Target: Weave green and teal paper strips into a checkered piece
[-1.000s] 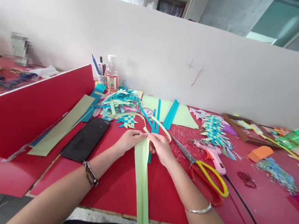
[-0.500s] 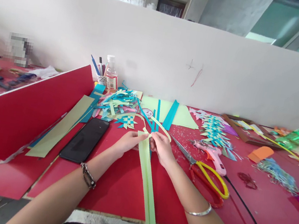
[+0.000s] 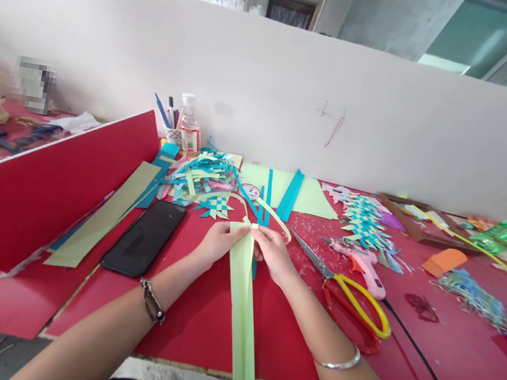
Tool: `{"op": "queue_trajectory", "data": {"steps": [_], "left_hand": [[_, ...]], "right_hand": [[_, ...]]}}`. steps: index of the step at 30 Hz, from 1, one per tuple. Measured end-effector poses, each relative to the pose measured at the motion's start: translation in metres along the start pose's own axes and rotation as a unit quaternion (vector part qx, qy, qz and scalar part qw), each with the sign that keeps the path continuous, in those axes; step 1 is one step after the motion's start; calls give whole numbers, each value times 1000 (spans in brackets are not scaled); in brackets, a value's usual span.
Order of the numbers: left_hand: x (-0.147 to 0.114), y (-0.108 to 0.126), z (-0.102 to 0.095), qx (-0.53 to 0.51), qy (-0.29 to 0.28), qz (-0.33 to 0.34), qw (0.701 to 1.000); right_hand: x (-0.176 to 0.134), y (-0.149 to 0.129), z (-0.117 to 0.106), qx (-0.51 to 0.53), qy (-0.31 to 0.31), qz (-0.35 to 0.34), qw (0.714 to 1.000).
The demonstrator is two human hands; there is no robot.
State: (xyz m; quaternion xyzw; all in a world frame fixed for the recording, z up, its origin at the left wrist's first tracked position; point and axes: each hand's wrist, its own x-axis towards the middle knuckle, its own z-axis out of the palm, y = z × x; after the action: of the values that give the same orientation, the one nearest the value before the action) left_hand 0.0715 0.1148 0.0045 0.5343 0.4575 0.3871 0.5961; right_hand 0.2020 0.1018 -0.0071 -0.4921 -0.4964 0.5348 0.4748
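A long pale green paper strip, creased along its length, hangs from my fingers over the table's front edge. My left hand pinches its upper end between thumb and fingers. Right beside it, my right hand pinches the same end, where narrow pale green bands curl up and away to both sides. Just beyond the hands lie blue paper strips on a pale green sheet. A small woven blue-and-green piece rests ahead of my left hand.
Scissors and a pink glue gun lie to the right, near a larger woven piece. On the left are a black phone and a leaning red board. A paper-strip pile and a bottle stand behind.
The hanging end of the green strip has swung left. My right fingers have shifted slightly at the strip's top, now pressing closer together; my left hand has barely moved.
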Motion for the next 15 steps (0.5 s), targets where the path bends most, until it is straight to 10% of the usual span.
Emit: {"op": "queue_trajectory", "data": {"steps": [15], "left_hand": [[-3, 4, 2, 1, 10, -19, 1000]], "right_hand": [[0, -6, 1, -10, 10, -7, 1000]]}}
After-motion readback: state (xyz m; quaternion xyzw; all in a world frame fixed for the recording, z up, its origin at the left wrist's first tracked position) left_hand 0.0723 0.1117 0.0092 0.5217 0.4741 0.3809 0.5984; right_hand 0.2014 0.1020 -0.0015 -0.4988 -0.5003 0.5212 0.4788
